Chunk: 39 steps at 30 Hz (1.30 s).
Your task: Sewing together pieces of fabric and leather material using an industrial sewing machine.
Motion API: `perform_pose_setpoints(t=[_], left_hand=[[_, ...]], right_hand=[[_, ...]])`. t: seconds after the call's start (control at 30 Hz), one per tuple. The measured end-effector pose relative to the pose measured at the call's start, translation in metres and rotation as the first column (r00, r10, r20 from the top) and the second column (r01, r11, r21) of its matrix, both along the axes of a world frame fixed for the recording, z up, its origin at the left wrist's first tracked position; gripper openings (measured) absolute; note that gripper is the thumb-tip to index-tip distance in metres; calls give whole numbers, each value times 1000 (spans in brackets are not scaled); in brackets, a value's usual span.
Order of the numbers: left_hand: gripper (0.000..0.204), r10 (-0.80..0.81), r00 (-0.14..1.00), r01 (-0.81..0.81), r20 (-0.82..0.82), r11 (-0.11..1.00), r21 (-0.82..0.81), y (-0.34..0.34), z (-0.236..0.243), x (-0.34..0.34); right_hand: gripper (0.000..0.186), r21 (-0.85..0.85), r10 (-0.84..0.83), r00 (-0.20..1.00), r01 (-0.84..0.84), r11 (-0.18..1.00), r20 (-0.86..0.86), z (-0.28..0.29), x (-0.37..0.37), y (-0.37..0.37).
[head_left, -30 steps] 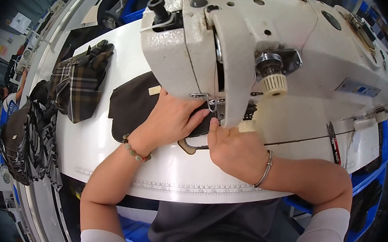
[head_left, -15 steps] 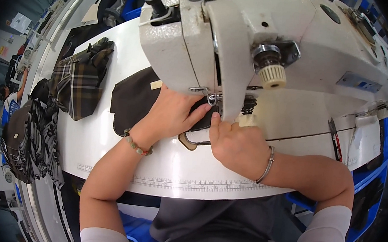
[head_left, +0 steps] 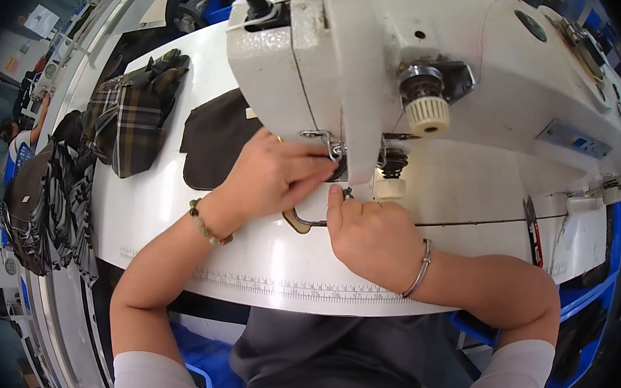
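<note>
A white sewing machine (head_left: pixel 490 92) stands over the white work table (head_left: pixel 255 280). My left hand (head_left: pixel 266 181) reaches to the presser foot area (head_left: pixel 337 151), fingers extended toward it and thumb lower, beside a dark brown fabric piece (head_left: pixel 208 148). My right hand (head_left: pixel 370 243) is just below the needle area, fingers curled and one fingertip raised against small dark parts; what it grips is hidden. A tan-edged, curved piece (head_left: pixel 299 222) lies between both hands, partly covered.
Plaid fabric (head_left: pixel 131 120) and a pile of dark pieces (head_left: pixel 41 209) lie at left. Red-and-black snips (head_left: pixel 534 231) lie at right. Blue bins (head_left: pixel 581 340) sit beside and below the table. A co-worker (head_left: pixel 22 138) works at the far left.
My left hand has shifted up, its fingers now at the presser foot and its thumb farther from it. My right hand moved only slightly. The view has shifted a little.
</note>
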<state>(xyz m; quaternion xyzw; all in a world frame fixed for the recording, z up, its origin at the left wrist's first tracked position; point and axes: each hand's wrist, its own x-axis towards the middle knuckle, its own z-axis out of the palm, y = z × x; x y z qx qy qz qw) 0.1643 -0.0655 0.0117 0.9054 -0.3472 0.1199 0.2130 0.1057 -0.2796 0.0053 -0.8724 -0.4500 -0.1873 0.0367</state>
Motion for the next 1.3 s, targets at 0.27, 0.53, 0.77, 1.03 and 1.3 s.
perform_pose_setpoints(t=[0.27, 0.53, 0.77, 1.03, 1.3], left_hand=[[23, -49, 999, 47, 19, 995, 85, -2, 7, -14], [26, -24, 998, 15, 51, 985, 170, -3, 11, -19], [31, -10, 1000, 12, -10, 975, 224, -11, 17, -34], [53, 18, 1000, -23, 19, 944, 328, -16, 14, -71], [83, 20, 981, 71, -193, 889, 453, -10, 31, -156]], right_hand=[[42, -46, -24, 999, 25, 999, 37, -1, -2, -1], [42, -77, -50, 998, 52, 996, 26, 0, -5, 0], [20, -14, -2, 999, 3, 1000, 45, 9, -8, 0], [27, -103, -57, 998, 60, 993, 39, 8, -17, -5], [16, -116, 54, 986, -72, 991, -157, 30, -1, -15]])
